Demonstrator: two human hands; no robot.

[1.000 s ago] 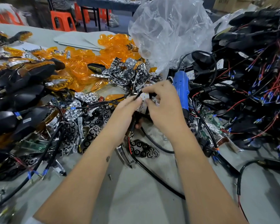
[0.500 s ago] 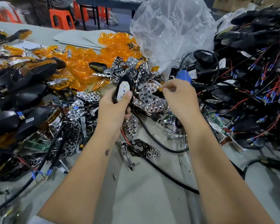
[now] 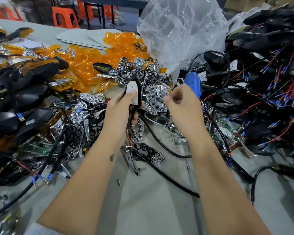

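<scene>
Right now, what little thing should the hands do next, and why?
Probably move the reflector over and set it on the board. The left hand grips the black housing with its white board bare, and the right hand pinches the reflector just beside it.

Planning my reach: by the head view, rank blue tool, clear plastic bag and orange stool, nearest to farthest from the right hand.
1. blue tool, just behind the right hand.
2. clear plastic bag, farther back.
3. orange stool, far back left.
</scene>
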